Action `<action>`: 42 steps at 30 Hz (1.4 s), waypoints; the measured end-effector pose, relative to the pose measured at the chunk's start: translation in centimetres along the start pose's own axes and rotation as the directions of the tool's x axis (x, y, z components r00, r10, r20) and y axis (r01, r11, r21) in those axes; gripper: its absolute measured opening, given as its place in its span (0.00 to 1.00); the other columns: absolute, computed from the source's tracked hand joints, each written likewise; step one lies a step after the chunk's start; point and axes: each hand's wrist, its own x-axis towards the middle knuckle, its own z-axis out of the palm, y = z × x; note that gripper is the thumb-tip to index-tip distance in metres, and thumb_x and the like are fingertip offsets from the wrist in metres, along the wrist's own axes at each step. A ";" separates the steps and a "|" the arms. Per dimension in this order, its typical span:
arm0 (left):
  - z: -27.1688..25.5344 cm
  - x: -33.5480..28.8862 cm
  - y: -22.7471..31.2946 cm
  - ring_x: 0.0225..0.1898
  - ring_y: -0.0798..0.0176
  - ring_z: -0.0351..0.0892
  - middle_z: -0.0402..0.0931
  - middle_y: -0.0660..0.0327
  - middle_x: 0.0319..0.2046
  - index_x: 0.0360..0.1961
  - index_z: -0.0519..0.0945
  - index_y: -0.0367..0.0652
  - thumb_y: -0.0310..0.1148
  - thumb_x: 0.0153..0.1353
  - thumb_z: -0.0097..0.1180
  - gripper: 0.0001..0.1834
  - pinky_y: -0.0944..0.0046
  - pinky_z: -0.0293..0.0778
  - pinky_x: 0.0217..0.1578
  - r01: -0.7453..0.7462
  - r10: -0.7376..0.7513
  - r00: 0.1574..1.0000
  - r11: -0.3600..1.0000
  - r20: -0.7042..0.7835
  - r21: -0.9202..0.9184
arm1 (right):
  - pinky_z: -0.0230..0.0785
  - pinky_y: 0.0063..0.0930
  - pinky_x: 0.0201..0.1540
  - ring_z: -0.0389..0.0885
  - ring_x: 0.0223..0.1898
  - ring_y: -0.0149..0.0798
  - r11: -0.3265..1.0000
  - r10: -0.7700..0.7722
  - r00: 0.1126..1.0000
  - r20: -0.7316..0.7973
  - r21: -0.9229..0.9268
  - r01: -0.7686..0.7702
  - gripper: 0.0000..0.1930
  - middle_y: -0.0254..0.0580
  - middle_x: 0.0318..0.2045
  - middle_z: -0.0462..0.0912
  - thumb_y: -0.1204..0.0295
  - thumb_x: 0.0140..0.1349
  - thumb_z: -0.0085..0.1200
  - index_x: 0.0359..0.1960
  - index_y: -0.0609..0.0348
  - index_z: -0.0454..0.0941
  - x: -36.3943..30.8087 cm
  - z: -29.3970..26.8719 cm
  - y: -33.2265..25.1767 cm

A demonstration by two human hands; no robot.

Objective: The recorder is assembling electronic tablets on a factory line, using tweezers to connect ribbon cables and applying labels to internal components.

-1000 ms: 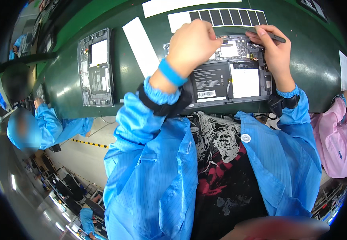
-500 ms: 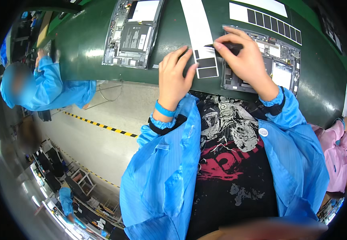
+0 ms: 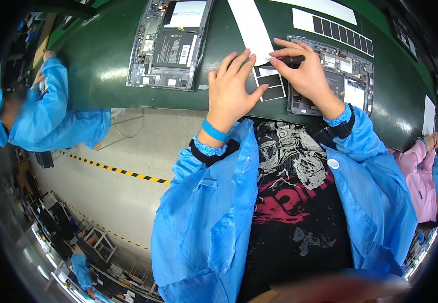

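Observation:
My left hand [image 3: 231,91] lies palm down at the left of a white backing strip [image 3: 252,28] that carries black rectangular stickers [image 3: 270,80]. Its fingers are stretched out, and the thumb reaches the strip's edge by the stickers. My right hand [image 3: 310,76] pinches dark pointed tweezers [image 3: 294,61] between thumb and fingers. Their tip meets the strip just above the black stickers. Under and beside my right wrist lies an opened device chassis [image 3: 350,63] with circuit boards and a battery. To the left of my left hand is a similar opened chassis [image 3: 171,48].
A second white strip [image 3: 332,31] with a row of black stickers lies beyond the right chassis, near another white sheet [image 3: 325,5]. All rest on a green bench [image 3: 103,76]. A co-worker in blue [image 3: 52,108] is at the left; a person in pink [image 3: 417,174] at the right.
The sticker strip's near end has shifted slightly right in view. My left hand has come up against the strip, fingers more extended. The tweezers' tip has moved down the strip, closer to the stickers.

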 end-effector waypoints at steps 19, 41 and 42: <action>2.4 5.9 8.6 0.58 0.57 0.70 0.73 0.62 0.56 0.51 0.77 0.44 0.35 0.55 0.61 0.21 0.58 0.68 0.51 -0.405 0.459 0.875 0.869 0.156 -0.286 | 0.74 0.20 0.35 0.85 0.33 0.33 0.572 0.499 0.863 0.077 0.719 -0.395 0.13 0.45 0.33 0.85 0.70 0.63 0.57 0.44 0.68 0.80 -3.9 -11.7 7.3; 3.2 6.0 9.5 0.60 0.54 0.67 0.66 0.57 0.62 0.54 0.75 0.44 0.40 0.51 0.64 0.28 0.57 0.65 0.53 -0.347 0.388 0.881 0.919 0.272 -0.187 | 0.79 0.26 0.45 0.85 0.41 0.39 0.497 0.576 0.806 0.136 0.725 -0.478 0.11 0.49 0.38 0.83 0.75 0.64 0.55 0.44 0.70 0.78 -3.1 -10.3 7.3; 3.3 5.9 9.7 0.60 0.53 0.65 0.64 0.55 0.63 0.54 0.75 0.45 0.43 0.50 0.64 0.30 0.55 0.65 0.53 -0.368 0.390 0.884 0.921 0.259 -0.129 | 0.78 0.26 0.45 0.85 0.41 0.39 0.509 0.571 0.810 0.132 0.717 -0.476 0.11 0.49 0.37 0.83 0.74 0.64 0.55 0.44 0.70 0.78 -3.0 -10.3 7.2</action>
